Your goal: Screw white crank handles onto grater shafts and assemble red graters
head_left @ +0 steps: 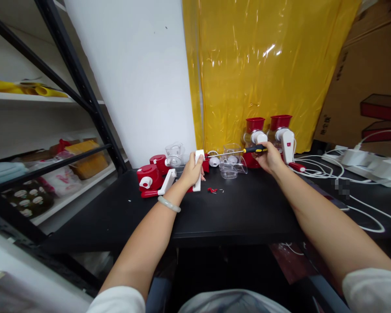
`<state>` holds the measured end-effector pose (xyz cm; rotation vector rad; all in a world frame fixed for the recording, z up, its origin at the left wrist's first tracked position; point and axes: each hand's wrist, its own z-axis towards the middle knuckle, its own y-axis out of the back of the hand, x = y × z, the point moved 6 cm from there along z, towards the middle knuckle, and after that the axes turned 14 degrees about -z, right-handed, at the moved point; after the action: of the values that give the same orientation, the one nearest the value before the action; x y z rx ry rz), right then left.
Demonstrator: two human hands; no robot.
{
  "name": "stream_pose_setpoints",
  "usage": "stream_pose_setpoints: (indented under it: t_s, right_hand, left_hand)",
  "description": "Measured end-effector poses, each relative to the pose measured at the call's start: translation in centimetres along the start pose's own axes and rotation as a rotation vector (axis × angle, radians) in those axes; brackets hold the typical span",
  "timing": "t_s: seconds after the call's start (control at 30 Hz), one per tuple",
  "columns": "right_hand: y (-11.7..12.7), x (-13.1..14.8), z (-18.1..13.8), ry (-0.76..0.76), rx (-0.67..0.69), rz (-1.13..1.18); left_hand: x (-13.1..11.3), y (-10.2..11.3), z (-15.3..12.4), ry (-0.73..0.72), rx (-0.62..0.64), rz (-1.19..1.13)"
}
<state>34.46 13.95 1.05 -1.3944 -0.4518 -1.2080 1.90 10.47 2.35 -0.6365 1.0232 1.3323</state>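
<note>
- Left hand (191,170): clenched around a white crank handle (198,170), held upright at the back of the black table (241,208). The handle runs through the fist, its top end showing above the fingers and its lower end below the palm, down near the tabletop.
- A red part (206,164) sits just beside the top of the handle, on its right; whether the two are joined cannot be told.
- Right hand (270,157): closed around the black-and-yellow grip of a screwdriver (239,152). The metal shaft sticks out of the fist to the left, roughly level, its tip reaching the red part next to the left hand.
- Small red pieces and screws (212,190) lie loose on the table, just below and between the two hands.
- Left of the left hand: two red-and-white grinders (150,178), one with its crank lying down.
- Behind the screwdriver: clear plastic cups (233,163).
- Behind the right hand: two upright grinders with red tops (269,130).
- Far right: white cables (361,204).
</note>
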Motion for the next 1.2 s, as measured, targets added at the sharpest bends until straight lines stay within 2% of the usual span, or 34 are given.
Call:
stream_pose_setpoints:
  t_s: [0.1,0.27,0.4,0.8,0.93,1.1,1.2]
  right_hand:
    - [0.0,0.2,-0.1,-0.006,0.023,0.0]
    - [0.1,0.6,0.0,0.093,0.036,-0.132]
    - [0.1,0.2,-0.2,0.066,0.046,-0.232]
    - [0.3,-0.7,0.9,0.032,0.002,-0.055]
    - [0.4,-0.6,0.8,0.054,-0.013,-0.1]
    - [0.2,-0.4,0.1,0.08,0.053,-0.203]
    - [0.3,-0.4,0.0,0.055,0.047,-0.212]
  left_hand:
    - [0.1,-0.1,0.0,-0.002,0.011,-0.001]
    - [0.2,0.0,0.1,-0.008,0.002,-0.024]
    - [0.2,0.0,0.1,0.003,-0.006,-0.017]
    - [0.1,-0.1,0.0,0.01,0.008,0.011]
    - [0.1,-0.1,0.0,0.001,0.012,0.011]
    - [0.1,0.0,0.0,0.021,0.0,0.015]
    - [0.2,0.0,0.0,0.029,-0.006,0.026]
